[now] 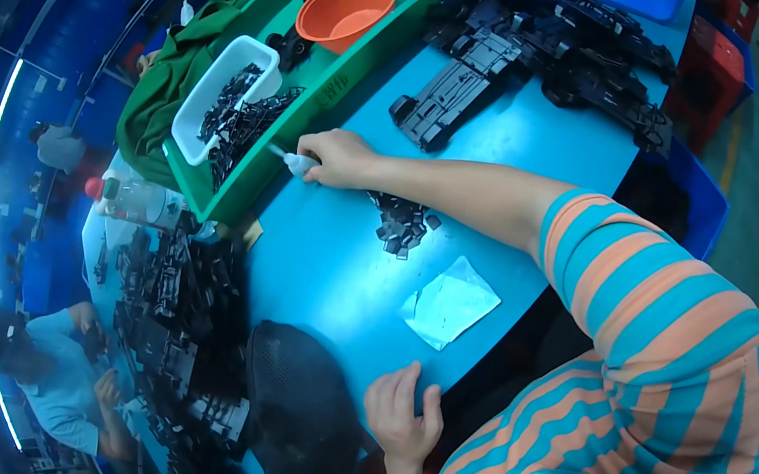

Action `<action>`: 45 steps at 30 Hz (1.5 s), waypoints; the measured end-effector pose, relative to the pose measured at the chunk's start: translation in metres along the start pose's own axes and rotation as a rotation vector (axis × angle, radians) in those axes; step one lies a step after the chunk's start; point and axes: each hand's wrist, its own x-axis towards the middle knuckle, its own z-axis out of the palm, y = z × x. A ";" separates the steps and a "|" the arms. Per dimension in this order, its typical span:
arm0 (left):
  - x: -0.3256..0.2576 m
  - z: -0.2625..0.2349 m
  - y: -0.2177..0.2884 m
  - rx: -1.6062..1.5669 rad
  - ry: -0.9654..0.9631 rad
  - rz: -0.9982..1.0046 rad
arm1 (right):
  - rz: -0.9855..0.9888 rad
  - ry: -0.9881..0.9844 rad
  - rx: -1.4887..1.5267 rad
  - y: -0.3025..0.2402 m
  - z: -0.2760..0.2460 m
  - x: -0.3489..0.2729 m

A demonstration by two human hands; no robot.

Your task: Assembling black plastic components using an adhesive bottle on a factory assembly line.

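My right hand (337, 159) reaches across the blue table, its fingers closed on a small white squeeze bottle (299, 163) with a thin tip. That tip points at the side of a green tray (346, 79). Beneath my right forearm lies a pile of small black plastic parts (398, 227). My left hand (404, 414) is near the table's front edge with its fingers apart, holding nothing. Just beyond it rests a pale, shiny square sheet or packet (454, 303). To its left is a dark mesh-covered object (297, 416).
An orange bowl (346, 10) and a white tub (202, 94) of black parts sit in the tray. Black toy-car-like chassis (456, 88) are heaped at the far right. More black parts (185, 304) pile up at left, near a clear bottle (142, 202) and a seated person (69, 385).
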 end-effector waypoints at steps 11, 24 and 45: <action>-0.001 -0.001 -0.003 -0.043 0.039 -0.003 | 0.012 -0.402 -0.899 0.019 -0.185 -0.059; 0.090 -0.010 0.009 -0.715 0.181 -0.197 | -0.315 -0.242 0.131 -0.113 -0.125 -0.118; 0.127 0.014 -0.048 -1.733 0.094 -0.202 | -0.090 -0.095 -0.361 -0.006 -0.080 -0.140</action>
